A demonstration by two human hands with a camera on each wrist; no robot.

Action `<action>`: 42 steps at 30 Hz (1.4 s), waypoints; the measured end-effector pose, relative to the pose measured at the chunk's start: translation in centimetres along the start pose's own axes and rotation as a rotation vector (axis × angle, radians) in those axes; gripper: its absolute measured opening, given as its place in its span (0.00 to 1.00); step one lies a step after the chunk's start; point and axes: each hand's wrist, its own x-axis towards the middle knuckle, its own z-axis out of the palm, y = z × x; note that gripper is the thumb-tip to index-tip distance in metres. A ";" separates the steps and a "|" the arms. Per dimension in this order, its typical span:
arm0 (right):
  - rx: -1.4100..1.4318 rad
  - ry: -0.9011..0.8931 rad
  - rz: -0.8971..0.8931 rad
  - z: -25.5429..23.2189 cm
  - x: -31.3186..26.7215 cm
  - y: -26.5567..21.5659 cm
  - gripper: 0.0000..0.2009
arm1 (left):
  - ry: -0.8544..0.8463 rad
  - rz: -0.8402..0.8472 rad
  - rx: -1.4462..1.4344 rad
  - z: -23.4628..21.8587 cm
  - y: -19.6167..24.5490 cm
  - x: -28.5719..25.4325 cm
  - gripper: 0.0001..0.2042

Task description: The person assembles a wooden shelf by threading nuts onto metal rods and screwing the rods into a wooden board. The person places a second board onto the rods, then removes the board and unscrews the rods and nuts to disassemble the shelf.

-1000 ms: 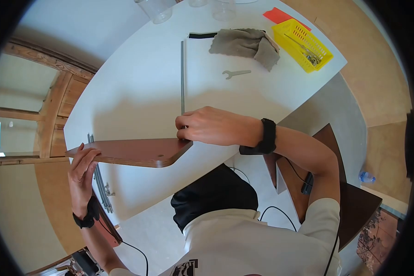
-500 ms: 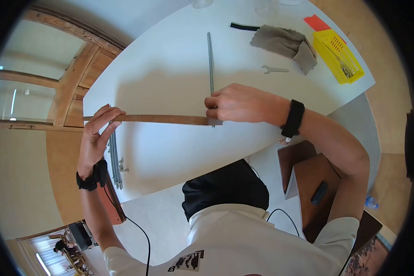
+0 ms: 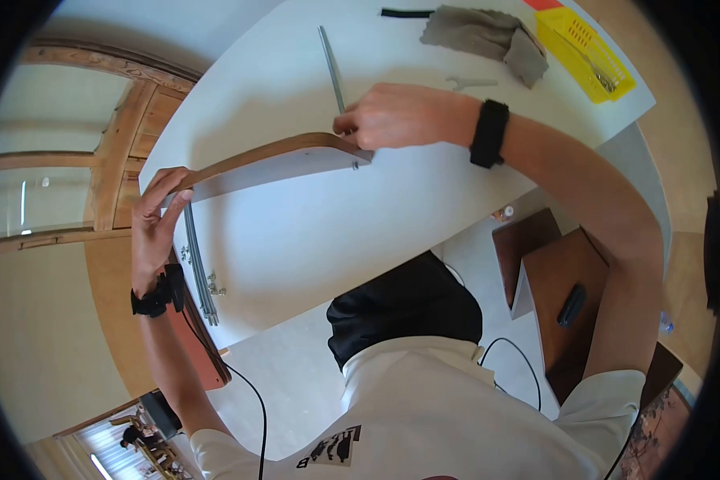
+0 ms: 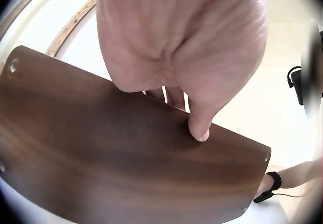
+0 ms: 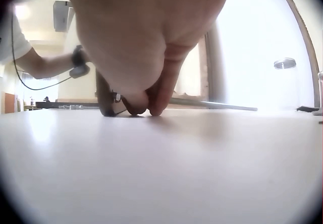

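Observation:
A brown wooden board (image 3: 256, 160) with a rounded corner and holes at its corners is held tilted over the white table. My left hand (image 3: 158, 212) grips its left end, thumb on one face and fingers behind; the left wrist view shows the thumb pressing on the wood grain. At the board's right corner, my right hand (image 3: 400, 116) has its fingers curled around a thin metal rod (image 3: 330, 60), which runs away across the table. Just under that corner a small metal end (image 3: 356, 166) pokes out. In the right wrist view the fingertips sit close over the tabletop.
More metal rods (image 3: 197, 260) and small metal fittings (image 3: 214, 284) lie along the table's left side. Toward the back right are a flat wrench (image 3: 470, 82), a grey cloth (image 3: 484, 36) and a yellow basket (image 3: 564, 36). Brown boards (image 3: 564, 276) stand below the table's right edge.
The board has turned from showing its brown top, through edge-on, to showing its underside, with its right end swung farther from the body. Both hands keep hold; the head view has shifted.

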 end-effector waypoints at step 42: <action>1.035 0.589 0.690 -10.6 2.4 3.9 0.23 | 0.356 0.372 0.502 12.4 4.9 -5.9 0.18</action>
